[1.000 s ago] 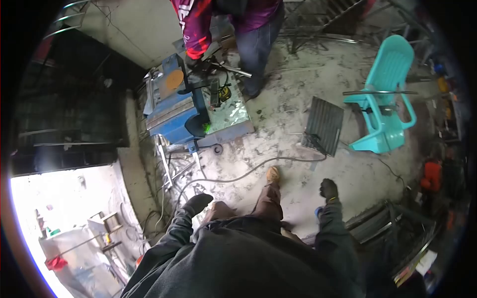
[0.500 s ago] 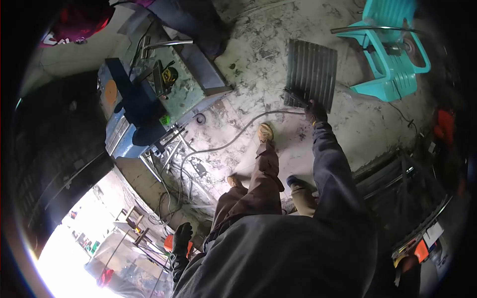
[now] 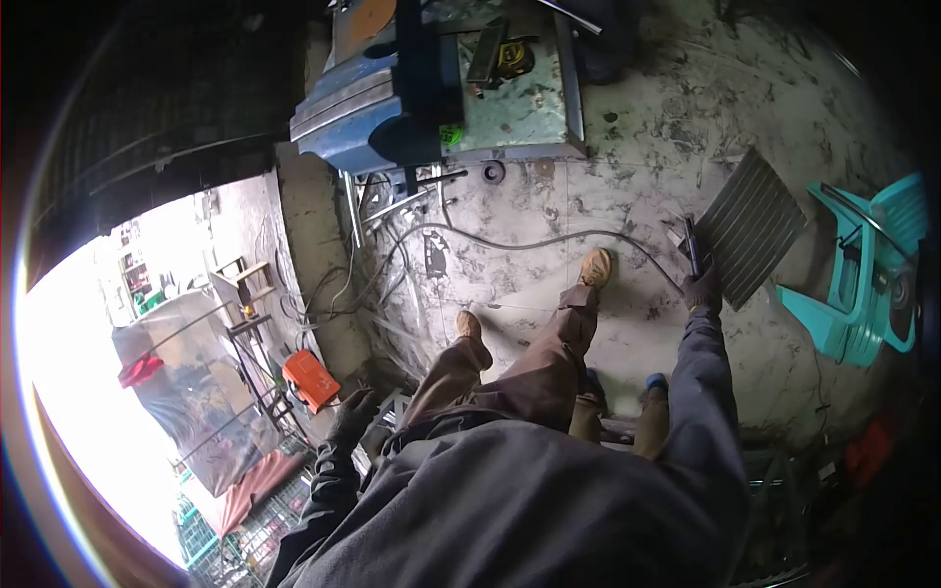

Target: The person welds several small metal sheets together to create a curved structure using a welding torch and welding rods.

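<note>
My right hand (image 3: pixel 703 292), in a dark glove, is closed around the black handle of a welding electrode holder (image 3: pixel 695 247). A thin rod sticks out near its far end, and a cable (image 3: pixel 529 238) runs from the hand leftward over the floor. Just beyond that hand lies a dark ribbed sheet (image 3: pixel 753 230), partly behind the holder. My left hand (image 3: pixel 353 416), also gloved, hangs low at my left side with its fingers loosely extended and nothing visible in them. An orange case (image 3: pixel 312 380) is close to it.
A blue vise (image 3: pixel 358 113) sits by a metal-topped bench (image 3: pixel 524 103) carrying a tape measure (image 3: pixel 515 59). To the right is a turquoise plastic chair (image 3: pixel 863 274) with a metal bar across it. Another person's shoe (image 3: pixel 656 382) shows behind me. A bright doorway opens at left.
My view has turned left, so the bench, sheet and chair sit differently in the picture. More of the doorway and the orange case shows. My right hand still grips the electrode holder.
</note>
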